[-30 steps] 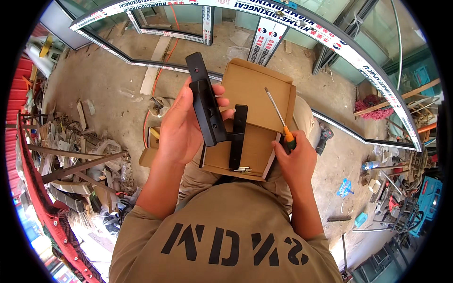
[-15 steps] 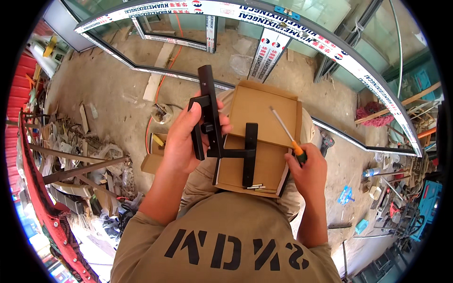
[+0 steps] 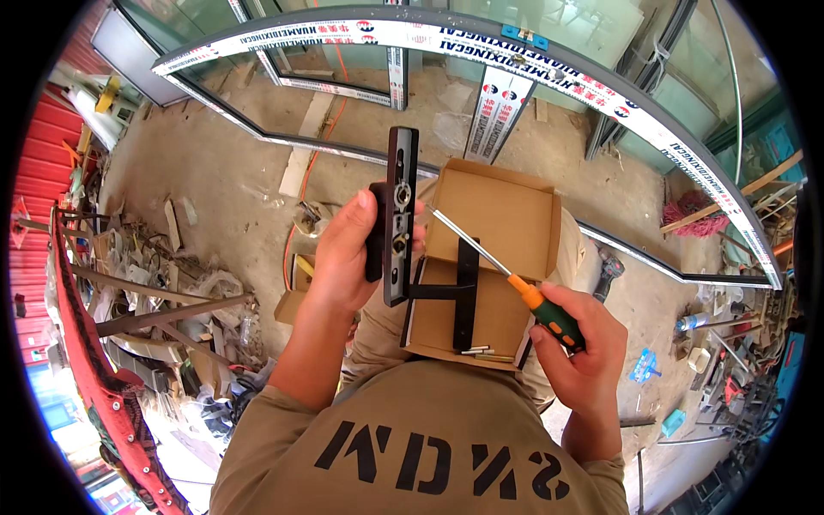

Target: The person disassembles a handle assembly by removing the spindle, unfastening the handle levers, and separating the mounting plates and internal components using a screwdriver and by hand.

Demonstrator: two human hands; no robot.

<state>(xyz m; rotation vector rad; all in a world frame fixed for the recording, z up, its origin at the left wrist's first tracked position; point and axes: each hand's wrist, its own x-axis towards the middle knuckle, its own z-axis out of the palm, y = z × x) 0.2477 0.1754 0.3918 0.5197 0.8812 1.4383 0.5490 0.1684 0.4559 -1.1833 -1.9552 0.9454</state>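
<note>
My left hand (image 3: 342,253) is closed round a black door handle (image 3: 401,279), held upright. Its back plate faces up and shows a grey metal mechanism with slots and round fittings. In my right hand (image 3: 588,348) is a screwdriver (image 3: 534,296) with an orange and green grip. Its tip points up and left, just right of the handle and seemingly apart from it. On my lap lies an open cardboard box (image 3: 502,202). A second black handle (image 3: 465,318) rests in it, with several small metal pins or screws (image 3: 482,350) near its lower end.
A large arched window frame (image 3: 403,34) with printed film stands ahead. A cordless drill (image 3: 608,270) lies on the floor to the right. Scrap and plastic (image 3: 202,300) pile up at left. An orange cord (image 3: 322,142) crosses the floor.
My left hand has turned the handle, bringing its slotted metal back into sight. My right hand has swung the screwdriver leftward, its tip now close to the handle. The whole view has shifted slightly.
</note>
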